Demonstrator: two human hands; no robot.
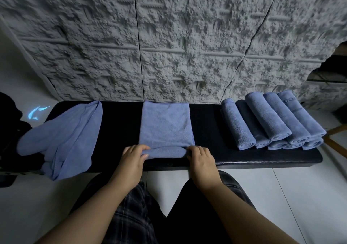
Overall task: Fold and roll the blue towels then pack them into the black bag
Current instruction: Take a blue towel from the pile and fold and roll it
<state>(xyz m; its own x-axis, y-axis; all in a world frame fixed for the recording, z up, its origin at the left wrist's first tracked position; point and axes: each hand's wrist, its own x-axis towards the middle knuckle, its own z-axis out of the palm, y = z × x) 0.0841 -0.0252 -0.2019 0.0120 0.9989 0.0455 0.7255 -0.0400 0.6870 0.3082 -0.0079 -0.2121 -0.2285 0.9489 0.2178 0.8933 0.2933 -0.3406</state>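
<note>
A folded blue towel [165,123] lies flat in the middle of the black bench [210,120], with its near end curled into a short roll. My left hand [134,154] grips the left end of that roll and my right hand [200,155] grips the right end. Several rolled blue towels [272,123] are stacked at the right end of the bench. A loose heap of unfolded blue towels [63,138] hangs over the bench's left end. A dark shape [9,123] at the far left may be the black bag; I cannot tell.
A rough grey textured wall [169,37] rises right behind the bench. White floor tiles [300,196] lie to the right and in front. A wooden frame [336,140] pokes in at the right edge. My knees in dark plaid trousers [131,215] sit close to the bench.
</note>
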